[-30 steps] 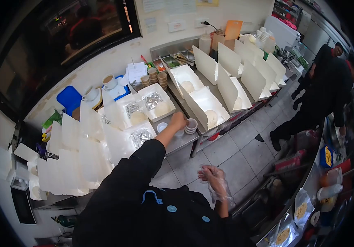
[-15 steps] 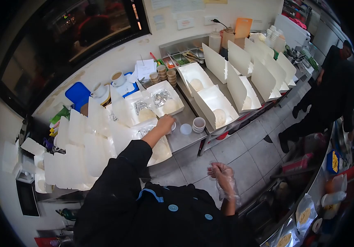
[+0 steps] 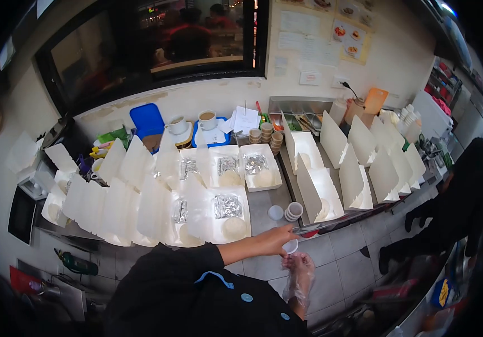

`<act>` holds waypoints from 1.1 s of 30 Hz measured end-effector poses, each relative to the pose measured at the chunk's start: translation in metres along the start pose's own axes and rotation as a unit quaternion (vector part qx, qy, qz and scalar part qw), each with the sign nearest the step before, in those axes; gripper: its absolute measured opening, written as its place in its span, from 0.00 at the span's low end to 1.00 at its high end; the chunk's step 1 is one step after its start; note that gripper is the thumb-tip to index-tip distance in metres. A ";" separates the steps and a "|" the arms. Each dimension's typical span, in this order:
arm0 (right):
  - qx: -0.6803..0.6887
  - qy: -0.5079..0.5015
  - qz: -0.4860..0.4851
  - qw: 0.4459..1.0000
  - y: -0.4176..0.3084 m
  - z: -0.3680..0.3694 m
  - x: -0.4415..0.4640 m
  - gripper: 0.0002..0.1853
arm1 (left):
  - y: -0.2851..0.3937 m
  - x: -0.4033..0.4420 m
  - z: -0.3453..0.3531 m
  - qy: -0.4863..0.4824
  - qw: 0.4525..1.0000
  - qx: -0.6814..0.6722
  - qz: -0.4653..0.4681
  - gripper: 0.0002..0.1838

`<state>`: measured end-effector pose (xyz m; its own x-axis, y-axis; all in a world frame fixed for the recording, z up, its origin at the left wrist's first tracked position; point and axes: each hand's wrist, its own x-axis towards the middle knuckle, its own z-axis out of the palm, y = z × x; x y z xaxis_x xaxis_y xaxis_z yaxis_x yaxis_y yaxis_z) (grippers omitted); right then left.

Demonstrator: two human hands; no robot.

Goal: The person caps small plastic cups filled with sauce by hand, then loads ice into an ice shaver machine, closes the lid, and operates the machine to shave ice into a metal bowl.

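Observation:
A small white cup [image 3: 291, 246] is pinched in the fingers of my bare left hand [image 3: 275, 240], close to the counter's front edge. Just below it is my right hand [image 3: 300, 268] in a clear plastic glove, its fingers curled; whether they touch the cup or hold anything is unclear. Behind my hands, a stack of small cups [image 3: 294, 211] and a round translucent lid or cup [image 3: 276, 212] stand on the metal counter [image 3: 264, 200]. To the left, an open white box [image 3: 235, 213] holds a foil packet [image 3: 228, 206] and a pale round mound [image 3: 234, 228].
More open boxes [image 3: 326, 194] line the right counter. Farther back are brown cups [image 3: 266, 130], two mugs [image 3: 207, 119] on blue trays, and ingredient containers [image 3: 293, 123]. A person in dark clothes [image 3: 449, 202] stands at the right. A fire extinguisher [image 3: 77, 262] is at lower left.
The view has turned, showing more wall. My left hand moved from the counter and boxes toward my body with a small cup, and now meets my gloved right hand.

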<state>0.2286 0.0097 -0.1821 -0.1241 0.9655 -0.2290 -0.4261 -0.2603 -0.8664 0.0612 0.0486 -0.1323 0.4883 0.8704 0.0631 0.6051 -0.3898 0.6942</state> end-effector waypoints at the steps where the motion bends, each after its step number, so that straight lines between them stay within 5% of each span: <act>1: -0.003 0.003 0.004 1.000 0.002 0.002 0.001 0.08 | -0.002 -0.001 0.000 0.003 1.000 0.005 -0.006 0.33; 11: -0.077 -0.001 -0.007 0.997 0.029 0.015 0.040 0.11 | -0.065 0.013 0.017 0.088 0.994 0.038 -0.050 0.32; 18: -0.132 -0.044 0.007 0.990 0.020 0.002 0.041 0.14 | -0.171 0.059 -0.014 0.084 0.955 0.189 -0.214 0.27; 25: -0.084 0.019 0.031 0.996 0.024 -0.031 0.006 0.15 | -0.146 0.054 -0.032 0.142 0.951 0.165 -0.220 0.30; 31: -0.131 0.012 0.005 0.991 0.004 -0.009 0.019 0.12 | -0.061 0.007 -0.069 0.309 0.947 0.080 -0.020 0.29; 33: -0.148 -0.074 -0.021 0.986 -0.005 0.012 0.042 0.12 | 0.003 -0.035 -0.104 0.372 0.924 0.079 0.034 0.29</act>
<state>0.2145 0.0517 -0.1825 -0.2508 0.9577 -0.1412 -0.1567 -0.1841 -0.9703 -0.0200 0.0481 -0.0579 -0.0024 0.7854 0.6190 0.7017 -0.4397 0.5606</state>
